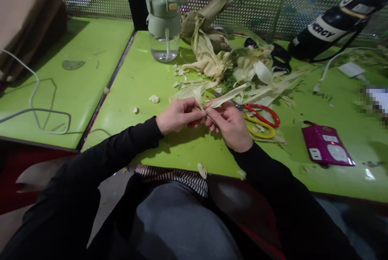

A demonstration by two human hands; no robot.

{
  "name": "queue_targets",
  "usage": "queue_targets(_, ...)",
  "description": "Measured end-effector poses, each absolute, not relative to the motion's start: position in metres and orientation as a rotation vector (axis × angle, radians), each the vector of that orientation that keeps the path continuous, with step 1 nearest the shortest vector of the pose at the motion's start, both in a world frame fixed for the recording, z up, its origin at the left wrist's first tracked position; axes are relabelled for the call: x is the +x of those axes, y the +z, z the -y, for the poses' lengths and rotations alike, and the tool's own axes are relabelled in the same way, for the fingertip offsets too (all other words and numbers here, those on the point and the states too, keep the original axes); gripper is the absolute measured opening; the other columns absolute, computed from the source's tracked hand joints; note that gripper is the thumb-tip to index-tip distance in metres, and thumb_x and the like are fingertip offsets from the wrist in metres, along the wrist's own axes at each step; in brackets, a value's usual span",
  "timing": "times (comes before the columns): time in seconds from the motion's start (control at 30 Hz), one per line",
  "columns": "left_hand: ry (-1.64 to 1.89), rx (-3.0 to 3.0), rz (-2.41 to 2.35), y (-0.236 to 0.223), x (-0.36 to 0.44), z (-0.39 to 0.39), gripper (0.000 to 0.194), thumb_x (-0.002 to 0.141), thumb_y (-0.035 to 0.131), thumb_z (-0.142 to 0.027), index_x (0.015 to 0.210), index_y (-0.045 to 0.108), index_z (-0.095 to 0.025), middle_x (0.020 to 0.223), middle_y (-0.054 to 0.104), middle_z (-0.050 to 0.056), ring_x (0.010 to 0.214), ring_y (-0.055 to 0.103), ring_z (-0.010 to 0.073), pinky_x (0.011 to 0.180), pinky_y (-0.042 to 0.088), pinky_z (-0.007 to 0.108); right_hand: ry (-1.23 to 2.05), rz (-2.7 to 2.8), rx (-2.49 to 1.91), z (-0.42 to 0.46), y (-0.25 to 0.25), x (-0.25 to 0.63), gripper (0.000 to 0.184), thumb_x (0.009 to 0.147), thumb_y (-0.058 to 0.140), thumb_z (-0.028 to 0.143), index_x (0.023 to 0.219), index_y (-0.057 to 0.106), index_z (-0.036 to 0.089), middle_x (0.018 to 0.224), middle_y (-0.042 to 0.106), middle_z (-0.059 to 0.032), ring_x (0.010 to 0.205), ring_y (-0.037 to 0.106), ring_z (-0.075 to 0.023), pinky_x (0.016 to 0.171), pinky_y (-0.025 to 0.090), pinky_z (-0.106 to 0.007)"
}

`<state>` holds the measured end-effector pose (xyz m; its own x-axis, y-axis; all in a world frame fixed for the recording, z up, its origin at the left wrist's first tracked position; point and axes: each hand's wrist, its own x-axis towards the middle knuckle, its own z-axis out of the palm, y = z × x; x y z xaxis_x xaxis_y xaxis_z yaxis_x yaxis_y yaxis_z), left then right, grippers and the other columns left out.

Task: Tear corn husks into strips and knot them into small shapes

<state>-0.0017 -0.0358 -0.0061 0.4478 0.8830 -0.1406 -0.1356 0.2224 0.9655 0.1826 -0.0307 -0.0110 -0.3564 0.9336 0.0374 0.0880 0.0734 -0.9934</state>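
Lap: nearest to us we see our grey trousers, a striped hem and black sleeves, against the near edge of the green table [188, 155].
Left hand: our left hand [178, 115] has its fingers curled in and nearly closed, thumb and fingertips pinching one end of a pale husk strip [226, 98].
Right hand: our right hand [232, 124] meets the left at the fingertips; its fingers are bent and closed on the same strip, which runs from the pinch up and to the right, over the table.
Scissors: just beside our right hand lie scissors [260, 120] with one red and one yellow handle loop, flat on the table, the blades pointing towards the husks.
Pouch: to the right, well apart from our hands, we see a purple pouch [325, 146] with white patches; we cannot read any writing on it.
Scraps: small husk bits [154, 98] lie left of our hands.
Husk pile: beyond our hands sits a heap of corn husks [218, 58], pale and green, spread loosely.
Bottle: behind the heap on the left stands a green-topped clear bottle [164, 21], upright, with a little clear liquid at the bottom.
Writing: far right, a black bottle [330, 29] lies tilted; its white label shows letters that read "NCRGY".
Cable: a white cable [36, 106] loops on the neighbouring table to the left.
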Motion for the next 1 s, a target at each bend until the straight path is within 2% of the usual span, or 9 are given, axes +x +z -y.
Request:
queue_targets(0.1, 0.840, 1.190, -0.879, -0.007, 0.001, 0.038, 0.007, 0.087, 0.065, -0.015, 0.089, 0.058, -0.013, 0.061, 0.058, -0.006, 0.048, 0.053, 0.0043, 0.050, 0.042, 0.017, 1.362, 1.595, -1.015, 0.034, -0.010, 0.180, 0.034, 0.086, 0.072, 0.053, 0.090, 0.059, 0.022, 0.054, 0.051, 0.0094, 0.042, 0.041, -0.0067, 0.041, 0.030, -0.024)
queue_targets(0.3, 0.951, 1.427, -1.015, -0.004, 0.000, 0.039, 0.008, 0.081, 0.063, -0.005, 0.082, 0.063, -0.013, 0.052, 0.046, -0.009, 0.046, 0.038, 0.0027, 0.047, 0.031, 0.017, 1.413, 1.489, -0.928, 0.038, -0.016, 0.175, 0.027, 0.089, 0.073, 0.045, 0.091, 0.056, 0.023, 0.056, 0.044, 0.0108, 0.045, 0.038, -0.0059, 0.044, 0.028, -0.023)
queue_targets(0.4, 0.856, 1.230, -0.908, 0.000, -0.006, 0.035, 0.003, 0.088, 0.063, -0.015, 0.085, 0.062, -0.013, 0.059, 0.058, -0.004, 0.050, 0.050, 0.0045, 0.050, 0.041, 0.017, 1.466, 1.408, -0.956, 0.037, -0.017, 0.177, 0.029, 0.088, 0.073, 0.047, 0.093, 0.056, 0.025, 0.053, 0.046, 0.0112, 0.042, 0.038, -0.0064, 0.041, 0.025, -0.022)
queue_targets(0.47, 0.824, 1.014, -0.789, 0.001, -0.009, 0.032, 0.015, 0.096, 0.056, -0.026, 0.095, 0.064, -0.012, 0.076, 0.071, 0.004, 0.063, 0.065, 0.0089, 0.061, 0.052, 0.021, 1.464, 1.332, -0.980, 0.036, -0.014, 0.178, 0.032, 0.087, 0.073, 0.050, 0.094, 0.054, 0.026, 0.052, 0.050, 0.0110, 0.041, 0.041, -0.0072, 0.040, 0.027, -0.022)
queue_targets(0.53, 0.857, 0.875, -0.715, -0.002, -0.010, 0.031, 0.028, 0.100, 0.050, -0.033, 0.112, 0.064, -0.013, 0.091, 0.076, 0.010, 0.076, 0.072, 0.0127, 0.071, 0.058, 0.026, 1.431, 1.240, -0.991, 0.034, -0.010, 0.179, 0.037, 0.084, 0.074, 0.054, 0.093, 0.050, 0.027, 0.056, 0.056, 0.0102, 0.042, 0.046, -0.0080, 0.040, 0.032, -0.021)
queue_targets(0.67, 0.959, 1.010, -0.769, -0.012, -0.001, 0.032, 0.026, 0.087, 0.071, -0.017, 0.111, 0.064, -0.013, 0.083, 0.073, 0.003, 0.065, 0.067, 0.0087, 0.063, 0.056, 0.021, 1.333, 1.198, -1.014, 0.034, -0.008, 0.178, 0.040, 0.082, 0.074, 0.056, 0.092, 0.048, 0.027, 0.061, 0.061, 0.0088, 0.048, 0.055, -0.0100, 0.044, 0.040, -0.022)
queue_targets(0.73, 1.034, 1.072, -0.806, -0.014, 0.004, 0.033, 0.022, 0.085, 0.074, -0.015, 0.105, 0.065, -0.013, 0.076, 0.070, -0.001, 0.060, 0.064, 0.0066, 0.057, 0.053, 0.018, 1.290, 1.271, -1.027, 0.034, -0.011, 0.177, 0.035, 0.084, 0.073, 0.054, 0.092, 0.053, 0.027, 0.064, 0.062, 0.0073, 0.052, 0.058, -0.0112, 0.048, 0.043, -0.023)
queue_targets(0.87, 1.115, 1.032, -0.926, -0.010, 0.006, 0.033, 0.009, 0.087, 0.071, -0.017, 0.092, 0.065, -0.012, 0.071, 0.066, -0.002, 0.057, 0.063, 0.0056, 0.050, 0.047, 0.015, 1.127, 1.447, -1.040, 0.035, -0.017, 0.179, 0.021, 0.083, 0.077, 0.041, 0.088, 0.065, 0.025, 0.077, 0.063, 0.0042, 0.064, 0.058, -0.0111, 0.059, 0.047, -0.026)
queue_targets(1.0, 1.035, 0.950, -0.963, -0.001, 0.003, 0.035, 0.005, 0.093, 0.063, -0.016, 0.090, 0.061, -0.013, 0.073, 0.069, -0.002, 0.055, 0.065, 0.0059, 0.051, 0.048, 0.016, 0.880, 1.683, -1.042, 0.037, -0.013, 0.181, 0.012, 0.088, 0.072, 0.036, 0.087, 0.069, 0.025, 0.085, 0.066, 0.0005, 0.074, 0.060, -0.0145, 0.065, 0.048, -0.030)
